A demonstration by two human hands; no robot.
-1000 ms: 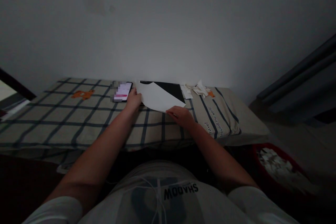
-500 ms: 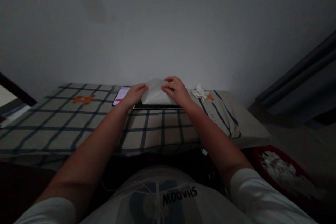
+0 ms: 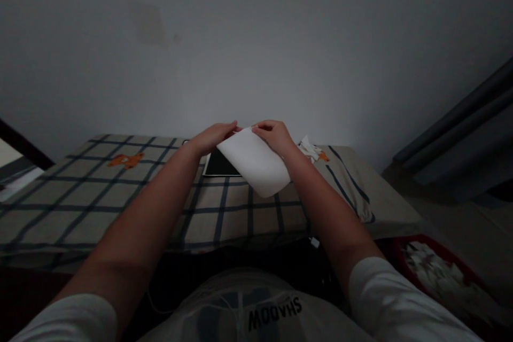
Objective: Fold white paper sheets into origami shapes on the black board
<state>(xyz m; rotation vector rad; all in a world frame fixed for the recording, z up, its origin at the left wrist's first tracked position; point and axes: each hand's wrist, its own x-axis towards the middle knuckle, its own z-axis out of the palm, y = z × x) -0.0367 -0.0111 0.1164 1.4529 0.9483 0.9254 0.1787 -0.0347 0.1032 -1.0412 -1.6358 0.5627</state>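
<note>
A white sheet of paper [image 3: 258,163] slants in front of me, one corner drooping toward me past the edge of a black flat panel with a pale border [image 3: 219,164]. My right hand [image 3: 274,133] pinches the paper's upper edge. At the upper left edge, my left hand [image 3: 216,136] is closed on the sheet, its fingertips partly hidden behind it. Beneath the paper, the panel lies on a checked cloth [image 3: 236,208], and its right part is covered from view.
Crumpled white paper [image 3: 308,148] lies right of my right hand, by an orange bear print. A red bin [image 3: 417,240] filled with white scraps stands low at right. The wall [image 3: 256,53] rises directly behind the cloth-covered surface. A small white plug [image 3: 314,242] hangs near the front edge.
The sheet has turned and swung down toward me to the right, uncovering the panel's left part. My left hand has shifted right along the upper edge and now hides most of the phone.
</note>
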